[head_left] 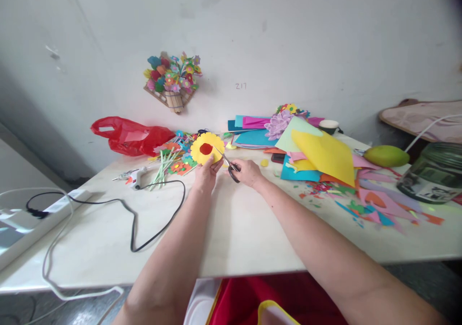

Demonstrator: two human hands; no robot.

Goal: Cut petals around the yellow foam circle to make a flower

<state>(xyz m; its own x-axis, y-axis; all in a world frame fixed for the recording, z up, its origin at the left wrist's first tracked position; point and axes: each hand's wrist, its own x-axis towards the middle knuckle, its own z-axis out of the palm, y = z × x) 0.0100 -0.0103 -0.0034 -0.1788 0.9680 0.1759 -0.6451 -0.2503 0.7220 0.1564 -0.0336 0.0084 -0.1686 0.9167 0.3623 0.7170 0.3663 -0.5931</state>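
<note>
In the middle of the head view, my left hand (206, 175) pinches the lower edge of a yellow scalloped flower (197, 147) with a red round centre. My right hand (247, 172) is closed around the dark handles of a pair of scissors (234, 167). The blades point up and left and reach the flower's right side; whether they are cutting into it I cannot tell. Both hands are above the white table (231, 238). A small yellow scrap (264, 162) lies to the right of the scissors.
Left are a glue gun (136, 177) with a black cord, a power strip (39, 224), pale green stems (161, 170) and a red plastic bag (133, 136). Coloured sheets (323, 154), scraps (378, 209), a green mango (387, 156) and a glass jar (433, 173) lie right.
</note>
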